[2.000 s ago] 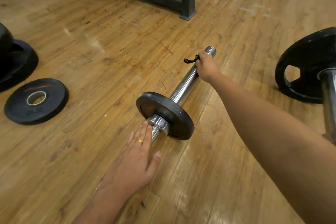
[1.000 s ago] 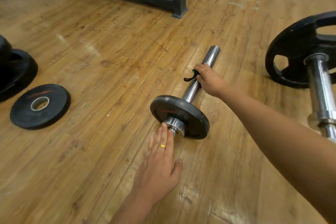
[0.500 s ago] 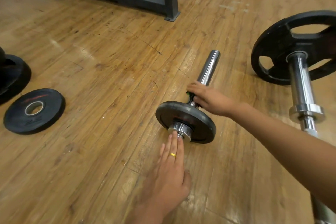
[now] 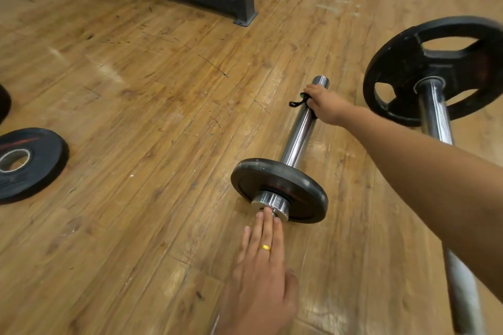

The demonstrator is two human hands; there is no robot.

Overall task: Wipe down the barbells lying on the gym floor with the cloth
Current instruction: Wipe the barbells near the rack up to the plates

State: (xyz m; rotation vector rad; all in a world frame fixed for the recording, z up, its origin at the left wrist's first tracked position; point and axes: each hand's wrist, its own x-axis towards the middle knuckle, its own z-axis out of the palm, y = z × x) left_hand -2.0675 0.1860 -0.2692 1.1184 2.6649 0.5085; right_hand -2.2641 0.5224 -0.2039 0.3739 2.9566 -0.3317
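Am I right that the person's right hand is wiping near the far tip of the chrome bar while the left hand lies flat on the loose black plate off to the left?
Not quite. In the head view the left hand lies flat on the bar, fingertips at the chrome collar, not on the loose plate, which sits untouched far to the left. The right hand is indeed near the bar's far tip.

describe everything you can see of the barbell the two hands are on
The barbell lies on the wooden floor, running from near the viewer up and to the right. Its sleeve looks like polished chrome steel and reflects the floor. One small black weight plate sits on the sleeve against a chrome collar. The right hand grips the sleeve close to its free end, with a dark strip of cloth sticking out of the fist. The left hand lies flat, fingertips reaching the collar.
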